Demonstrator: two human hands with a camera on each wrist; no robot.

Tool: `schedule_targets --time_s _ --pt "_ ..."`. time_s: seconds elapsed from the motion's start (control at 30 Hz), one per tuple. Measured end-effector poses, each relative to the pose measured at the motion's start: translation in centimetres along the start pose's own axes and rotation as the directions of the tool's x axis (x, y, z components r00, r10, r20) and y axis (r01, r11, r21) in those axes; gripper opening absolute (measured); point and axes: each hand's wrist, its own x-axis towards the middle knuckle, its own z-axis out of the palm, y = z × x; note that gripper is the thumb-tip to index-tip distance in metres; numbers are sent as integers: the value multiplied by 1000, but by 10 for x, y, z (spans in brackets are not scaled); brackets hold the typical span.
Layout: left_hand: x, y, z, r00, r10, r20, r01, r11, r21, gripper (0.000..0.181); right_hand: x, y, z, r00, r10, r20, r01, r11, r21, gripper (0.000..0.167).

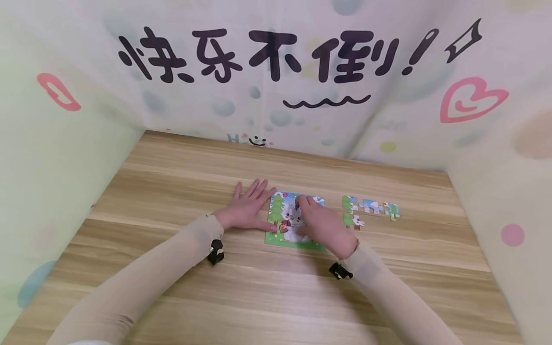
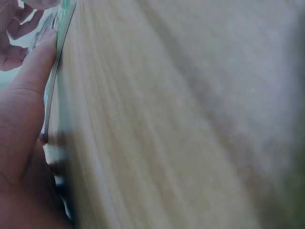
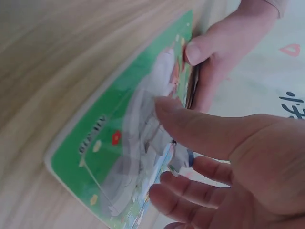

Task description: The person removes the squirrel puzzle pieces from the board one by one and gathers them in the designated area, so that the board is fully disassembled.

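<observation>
A jigsaw puzzle with a white cartoon animal, a tree and a green border lies on the wooden table. At its left edge my left hand rests with fingers spread, the thumb on the puzzle's edge. Over the right part of the puzzle, my right hand has curled fingers. Between its thumb and fingers a small grey-white puzzle piece stands tilted up from the surface. In the head view the right hand hides part of the picture and most of that piece.
Several loose puzzle pieces lie to the right of the puzzle, some in small joined groups. The wooden table meets a printed cloth backdrop at the back and sides. Black wrist cameras sit on both wrists.
</observation>
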Motion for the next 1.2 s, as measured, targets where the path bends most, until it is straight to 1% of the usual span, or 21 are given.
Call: schedule_targets --time_s 0.13,0.27,0.33,0.53,0.77,0.93,1.03,1.2 --pt "3 -2 3 1000 0 -6 0 1000 0 119 0 -1 4 999 -26 -36 24 998 -64 66" --pt "4 -3 5 1000 -4 -9 4 1000 -8 119 -1 -1 6 998 -47 -43 43 994 -101 67" --pt "4 -3 5 1000 -9 -6 9 1000 -8 120 0 1 7 997 -63 -42 58 993 -98 67" --pt "5 -4 5 1000 -14 -1 14 1000 7 119 0 6 5 994 -104 -34 103 994 -35 69" --pt "2 2 -3 1000 -13 17 13 999 30 118 3 17 3 992 -129 -8 129 991 26 68" --pt "-1 5 -6 1000 -18 20 17 999 46 117 3 22 2 989 -147 4 147 989 0 66" --pt "-3 7 -7 1000 -19 22 18 999 39 117 1 23 3 988 -156 0 156 988 -25 69" --pt "-5 9 -8 1000 -22 20 21 1000 21 116 -4 24 5 985 -166 -41 164 985 -44 72"
